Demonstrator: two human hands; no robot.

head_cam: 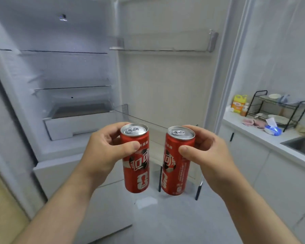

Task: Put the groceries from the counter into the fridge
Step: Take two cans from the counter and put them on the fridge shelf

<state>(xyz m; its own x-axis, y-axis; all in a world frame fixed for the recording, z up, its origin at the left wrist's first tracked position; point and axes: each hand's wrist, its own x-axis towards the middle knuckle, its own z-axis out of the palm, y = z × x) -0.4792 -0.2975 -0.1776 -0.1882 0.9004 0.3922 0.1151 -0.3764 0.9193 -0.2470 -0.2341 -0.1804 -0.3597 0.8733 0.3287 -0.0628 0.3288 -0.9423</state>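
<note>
Two red cans hang in the air before the open fridge, and neither is on a shelf yet. The left can [136, 161] is nearly upright, its long axis close to vertical and its tab end up. The right can [177, 162] is the same, with its top leaning a little to the right. They are just beside each other and do not touch.

The left grip [102, 152] is wrapped round the upper part of the left can, thumb across the front and fingers curled behind, near the rim. The right grip [207, 154] clasps the right can in mirror fashion. Each can sits on the inner side of its grip, so the two cans lie between the hands.

Straight behind the cans runs the clear lower door bin [144, 120]. It looks like the closest landing place, and the right can seems the nearer one to it. The glass shelf [72, 88] and the white drawer [74, 124] below it lie up and to the left, on the left grip's side. An upright can would probably go in without being turned.

An upper door shelf [165, 44] sits higher on the door. Well off to the right, the worktop [250, 131] carries a yellow bottle [239, 103] and a black dish rack [278, 110], and a sink [301, 145] is set into it.
</note>
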